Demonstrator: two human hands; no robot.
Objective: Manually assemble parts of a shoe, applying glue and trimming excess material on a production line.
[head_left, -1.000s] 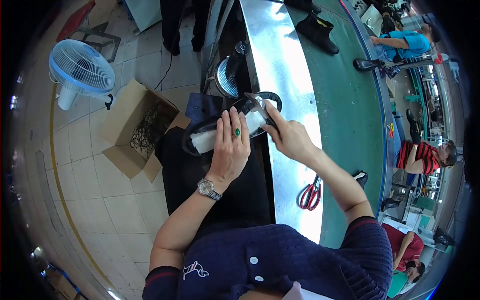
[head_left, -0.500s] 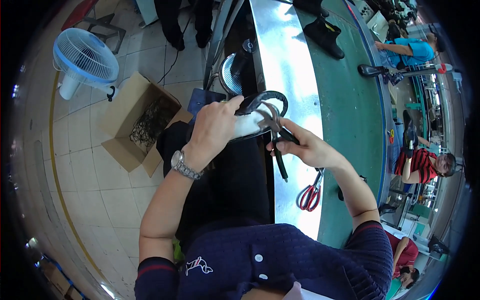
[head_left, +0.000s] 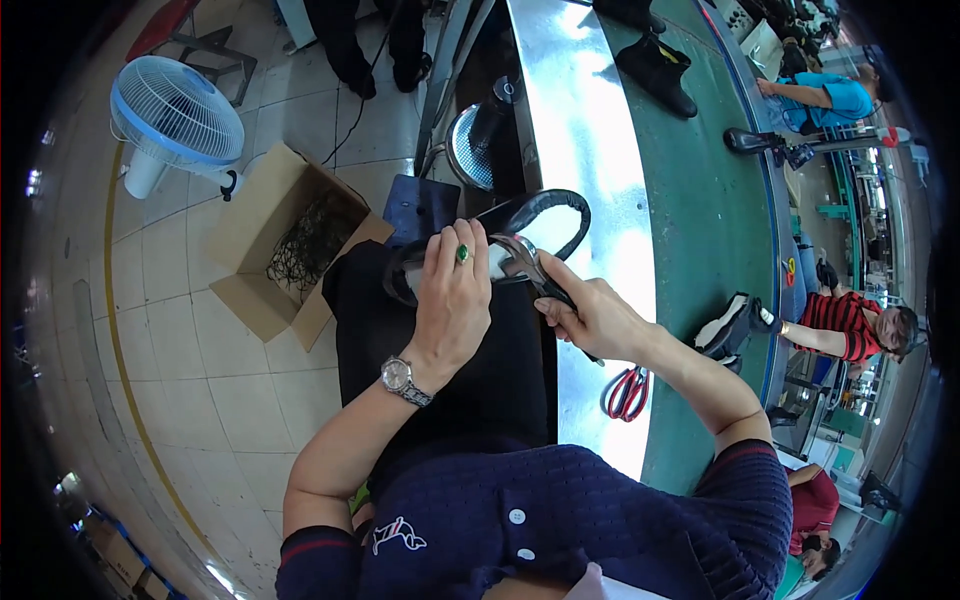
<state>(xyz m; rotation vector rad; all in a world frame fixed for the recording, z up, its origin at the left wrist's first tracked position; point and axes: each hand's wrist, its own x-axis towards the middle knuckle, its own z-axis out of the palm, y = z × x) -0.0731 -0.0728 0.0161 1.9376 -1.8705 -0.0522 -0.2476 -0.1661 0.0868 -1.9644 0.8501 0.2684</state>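
Across my lap and the bench edge lies a black shoe (head_left: 582, 212) with a pale inside and a dark rim. My left hand (head_left: 452, 305) is closed over its middle, back of the hand up, with a green-stoned ring and a watch showing. In my right hand (head_left: 595, 315) are pincers (head_left: 520, 262) with dark handles, their curved metal head against the shoe beside my left fingers. Whether the jaws bite on the shoe's edge I cannot tell. Red-handled scissors (head_left: 628, 393) lie on the metal bench just below my right forearm.
The metal bench (head_left: 590, 120) borders a green conveyor belt (head_left: 705, 200) carrying black boots (head_left: 658, 75). A co-worker in stripes (head_left: 840, 325) reaches to a shoe (head_left: 728, 322) there. On my left are an open carton (head_left: 245, 300) of dark stringy scraps and a fan (head_left: 178, 110).
My left hand has turned and slid lower on the shoe. The pincers have swung, their handles now mostly covered by my right hand. The striped-shirt co-worker's shoe has come down to the belt.
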